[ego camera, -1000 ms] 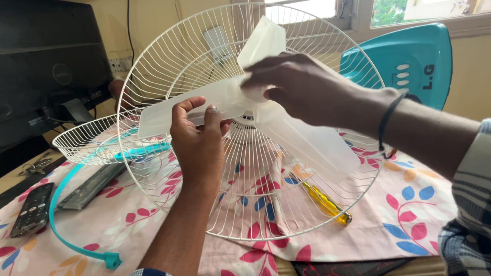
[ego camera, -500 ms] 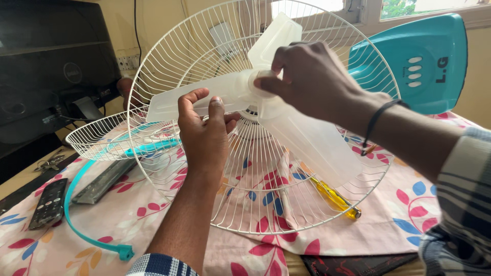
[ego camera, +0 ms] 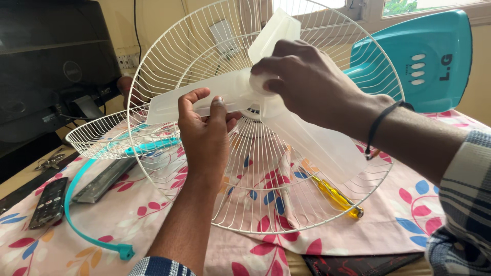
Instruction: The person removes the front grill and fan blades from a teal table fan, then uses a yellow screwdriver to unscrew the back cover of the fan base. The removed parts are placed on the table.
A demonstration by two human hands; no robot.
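Since the earlier frame the right hand (ego camera: 302, 84) has closed over the translucent white plastic fan blade (ego camera: 215, 97) hub; left hand (ego camera: 204, 135) grip clamps the left-pointing blade, nearer

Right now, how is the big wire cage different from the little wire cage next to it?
The big wire cage stands tilted up with the see-through fan blade in front of it. The little wire cage lies on the flowery cloth, hollow side up. The left hand and right hand work at the big one; nobody touches the little one. Both are white wire.
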